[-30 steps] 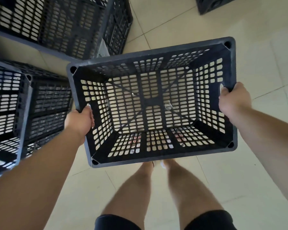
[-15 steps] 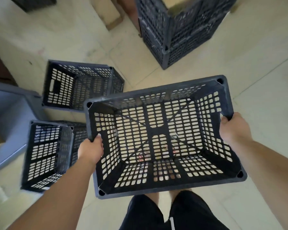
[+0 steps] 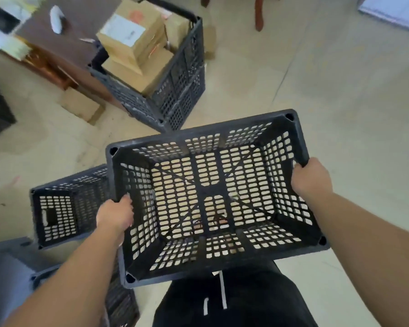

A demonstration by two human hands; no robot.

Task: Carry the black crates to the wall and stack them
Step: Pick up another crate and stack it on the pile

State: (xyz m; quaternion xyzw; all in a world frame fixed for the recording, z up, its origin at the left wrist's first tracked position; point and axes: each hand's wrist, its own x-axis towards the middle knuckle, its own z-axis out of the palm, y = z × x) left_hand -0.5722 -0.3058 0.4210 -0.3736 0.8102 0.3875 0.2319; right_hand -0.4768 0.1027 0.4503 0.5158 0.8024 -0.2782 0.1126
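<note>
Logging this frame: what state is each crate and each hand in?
carried crate: empty, opening up, held off the floor.
left hand: grips the carried crate's left rim.
right hand: grips its right rim.
floor crate: empty, on the floor, untouched.
stacked crates: on the floor, loaded with cardboard boxes above the rim.

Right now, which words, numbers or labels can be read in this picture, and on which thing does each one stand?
No text here can be read.
White label on the top cardboard box: printed lines, too blurred to read.
Orange mark on the same box: blurred, unreadable.
Papers on the brown desk: too small and blurred to read.
Black crate held in both hands: no lettering shows.
</note>
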